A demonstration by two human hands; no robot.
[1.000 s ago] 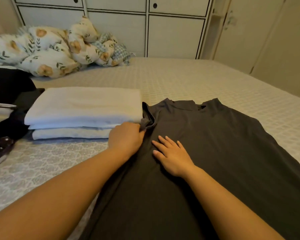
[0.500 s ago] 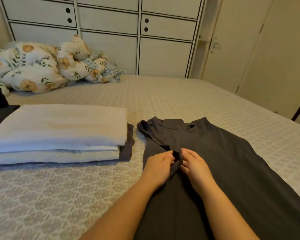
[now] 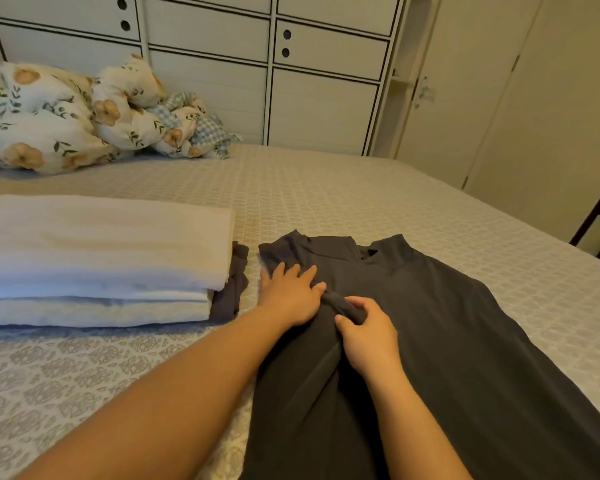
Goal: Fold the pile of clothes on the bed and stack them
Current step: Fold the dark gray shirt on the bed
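a: dark grey sleeveless top [image 3: 447, 323] lies flat on the patterned bedspread [image 3: 326, 202], neck end away from the person, just right of the folded stack [image 3: 101, 258]. what's going on with it?

b: the left hand [image 3: 288, 296] lies on the left shoulder area with fingers spread and nearly straight, pressing the cloth down. the right hand [image 3: 368, 334] has thumb and curled fingers pinching a small ridge of the fabric just beside the left hand.

a: so what's the step, by your reading?

b: probably turning the left side in toward the middle. the pinched ridge looks like the start of that fold line.

a: how to do it well?

b: keep the left palm flat as an anchor so the top doesn't slide toward the stack. draw the pinched edge over in one even pull, keeping the crease parallel to the side seam. then smooth outward, since this thin cloth likely wrinkles and drags easily.

a: and the stack?

b: white folded pieces on a dark one, near but apart from the top.
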